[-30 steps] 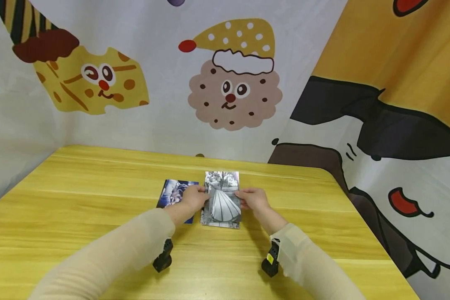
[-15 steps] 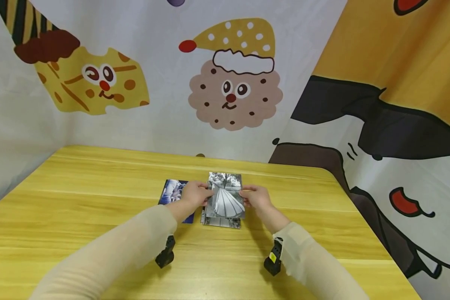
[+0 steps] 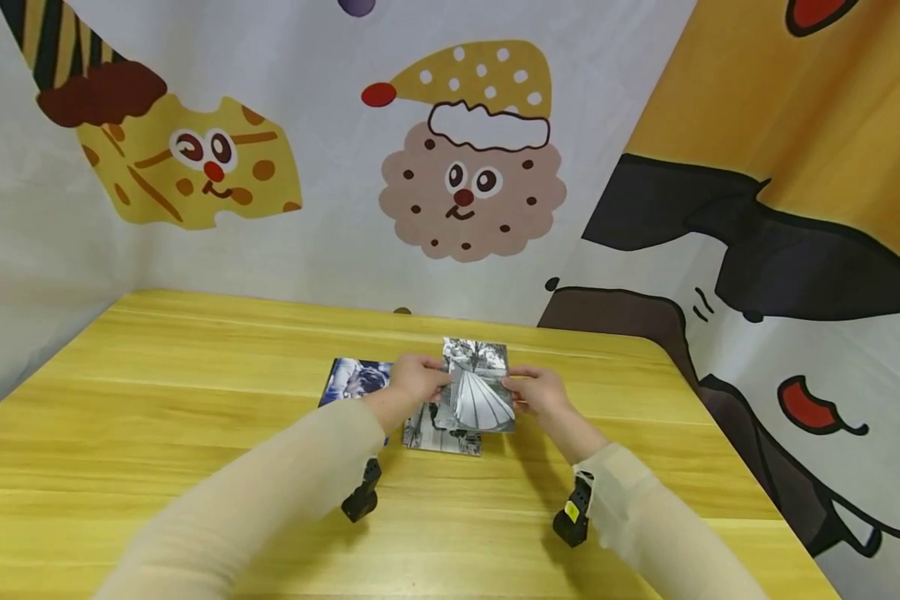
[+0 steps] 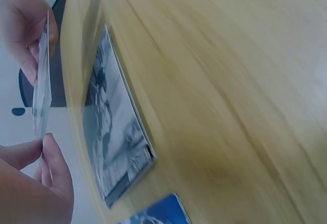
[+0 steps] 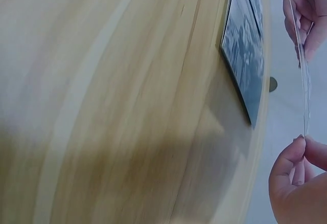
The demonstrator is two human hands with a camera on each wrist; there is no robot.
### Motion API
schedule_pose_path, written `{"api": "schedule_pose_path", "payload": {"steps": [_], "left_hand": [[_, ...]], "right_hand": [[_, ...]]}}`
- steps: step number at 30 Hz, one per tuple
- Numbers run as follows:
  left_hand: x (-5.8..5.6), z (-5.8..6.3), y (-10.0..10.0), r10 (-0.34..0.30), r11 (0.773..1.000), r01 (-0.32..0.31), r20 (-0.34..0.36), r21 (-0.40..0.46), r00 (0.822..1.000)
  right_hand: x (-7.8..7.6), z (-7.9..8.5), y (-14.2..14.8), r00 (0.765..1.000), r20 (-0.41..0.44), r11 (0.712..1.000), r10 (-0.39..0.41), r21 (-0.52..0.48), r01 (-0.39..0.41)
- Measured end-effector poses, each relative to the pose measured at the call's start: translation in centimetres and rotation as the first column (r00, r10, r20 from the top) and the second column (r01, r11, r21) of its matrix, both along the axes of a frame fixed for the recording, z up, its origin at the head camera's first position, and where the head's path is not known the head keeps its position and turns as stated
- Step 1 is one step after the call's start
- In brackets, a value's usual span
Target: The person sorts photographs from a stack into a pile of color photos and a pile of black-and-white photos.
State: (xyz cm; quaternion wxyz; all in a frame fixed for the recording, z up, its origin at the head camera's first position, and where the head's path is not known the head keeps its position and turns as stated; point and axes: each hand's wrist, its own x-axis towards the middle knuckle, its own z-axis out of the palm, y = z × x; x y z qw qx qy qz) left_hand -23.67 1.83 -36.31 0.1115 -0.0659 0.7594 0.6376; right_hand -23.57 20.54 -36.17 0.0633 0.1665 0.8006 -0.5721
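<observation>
Both hands hold up one black-and-white photo print (image 3: 480,392) showing a white pleated fan shape. My left hand (image 3: 417,380) pinches its left edge between thumb and fingers, and my right hand (image 3: 537,389) pinches the right edge. In the left wrist view the raised photo print (image 4: 43,81) is seen nearly edge-on, above the table. Beneath it lies a pile of black-and-white photo prints (image 3: 427,433), partly covered by the raised one in the head view. Left of the pile rests a blue photo print (image 3: 352,379), its lower part hidden behind my left hand and sleeve.
A yellow wood-grain table (image 3: 217,375) spreads out under the hands, its far edge meeting a cartoon-printed cloth backdrop (image 3: 330,267). Black wrist cameras (image 3: 362,492) hang below both cuffs, near the tabletop.
Both hands have lifted the fan photo off the pile and carried it to the right. More of the print beneath now shows. The blue photo has stayed put.
</observation>
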Motion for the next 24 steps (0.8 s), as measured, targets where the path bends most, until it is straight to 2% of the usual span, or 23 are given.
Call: {"api": "schedule_pose_path", "payload": {"steps": [10, 24], "left_hand": [[-0.2, 0.3, 2.5, -0.015, 1.000, 0.015, 0.001, 0.002, 1.000], [0.0, -0.5, 5.6, -0.048, 0.999, 0.048, 0.022, -0.009, 0.999]], "right_hand": [[0.2, 0.2, 2.6, 0.999, 0.031, 1.000, -0.009, 0.005, 0.009], [0.6, 0.1, 6.0, 0.999, 0.032, 0.999, 0.012, 0.031, -0.013]]}}
